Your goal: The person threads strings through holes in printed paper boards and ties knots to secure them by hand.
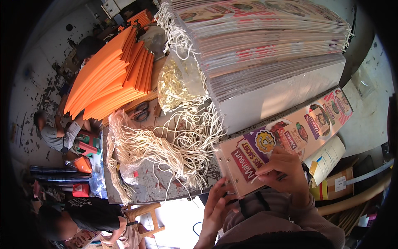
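Right hand (287,171) pinches white cord (254,179); I see the printed panel (286,139) slanting lengthwise down toward the left hand (217,204), grip unclear.

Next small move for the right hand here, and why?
Probably bring the white cord toward an eyelet: the right hand seems to pinch it over the printed panel, near the eyelets, and the left hand is at that end. Whether it's already threaded, I can't tell.
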{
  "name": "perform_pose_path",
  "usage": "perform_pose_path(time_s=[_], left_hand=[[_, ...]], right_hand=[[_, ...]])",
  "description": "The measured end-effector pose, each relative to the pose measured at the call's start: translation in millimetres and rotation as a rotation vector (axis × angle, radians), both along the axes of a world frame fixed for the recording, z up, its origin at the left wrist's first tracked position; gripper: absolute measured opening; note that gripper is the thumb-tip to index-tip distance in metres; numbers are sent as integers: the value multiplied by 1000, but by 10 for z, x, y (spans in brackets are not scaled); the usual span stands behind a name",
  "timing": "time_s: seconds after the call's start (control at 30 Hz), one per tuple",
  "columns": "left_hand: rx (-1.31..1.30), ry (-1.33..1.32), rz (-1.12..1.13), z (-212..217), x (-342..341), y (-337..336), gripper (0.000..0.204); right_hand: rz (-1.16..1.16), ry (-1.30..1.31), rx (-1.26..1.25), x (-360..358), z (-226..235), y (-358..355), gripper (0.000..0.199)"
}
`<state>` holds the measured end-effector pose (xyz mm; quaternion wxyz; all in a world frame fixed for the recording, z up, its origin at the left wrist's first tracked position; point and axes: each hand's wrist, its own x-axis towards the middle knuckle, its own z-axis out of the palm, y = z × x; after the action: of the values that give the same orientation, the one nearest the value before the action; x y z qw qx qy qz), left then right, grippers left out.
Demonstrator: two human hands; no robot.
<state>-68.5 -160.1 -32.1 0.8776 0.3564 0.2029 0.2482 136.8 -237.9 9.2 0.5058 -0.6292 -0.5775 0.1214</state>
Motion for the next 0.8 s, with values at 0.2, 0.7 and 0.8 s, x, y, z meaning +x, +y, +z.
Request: perform_pose_path(time_s=[0.2, 0.7, 0.8], left_hand=[[202, 206, -77, -123, 235, 128, 26], [213, 196, -70, -103, 296, 156, 20], [199, 178, -68, -108, 318, 142, 14]], right_hand=[[-30, -323, 57, -147, 70, 124, 19], [47, -507, -164, -220, 61, 150, 30], [77, -517, -218, -224, 81, 127, 25]])
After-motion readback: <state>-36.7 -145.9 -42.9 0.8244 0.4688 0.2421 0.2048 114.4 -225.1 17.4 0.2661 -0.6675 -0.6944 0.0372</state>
